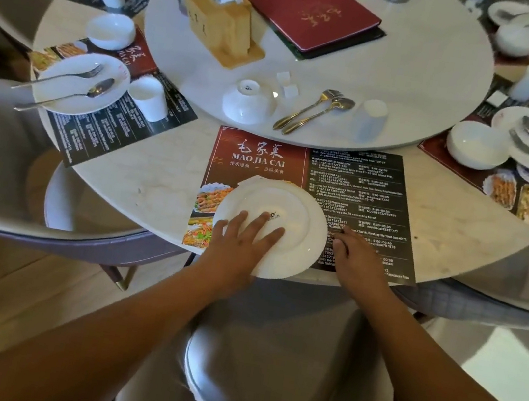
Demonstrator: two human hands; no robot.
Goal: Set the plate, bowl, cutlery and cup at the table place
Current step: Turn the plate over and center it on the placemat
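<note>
**A:** Though down on the placemat [263, 155], needs turning. Plate [289, 211] base-up at near edge of bench [155, 183], near rim overhanging a little.

**B:** Grips?

**A:** Left grip [243, 237] flat on plate's underside, fingers spread, pressing, not pinching. Right grip [354, 251] on placemat just beside plate's right rim, fingers loosely bent, holding nothing. Cannot tell if touching the rim.

**B:** Relation for next move?

**A:** Probably a flip. Plate's right rim facing right grip, so nearer for getting under that edge. Left already on top to steady.

**B:** Rest of the set?

**A:** Well apart, beyond plate, on lazy Susan [413, 85]. Bowl [249, 101] upside down, ahead of left grip. Fork [330, 95] and spoon [340, 103] side by side, long axis slanting far-right to near-left, handles toward plate. Cup [371, 118] upside down, ahead of right grip.

**B:** Writing?

**A:** Placemat: "MAO JIA CAI" under 毛家菜, then 传承经典 — 品味美食. Black half listing branches, Semarang and Bandung legible, rest too small. Round maker's mark on plate base, unreadable. Gold characters on red menu [305, 2], blurred.
</note>
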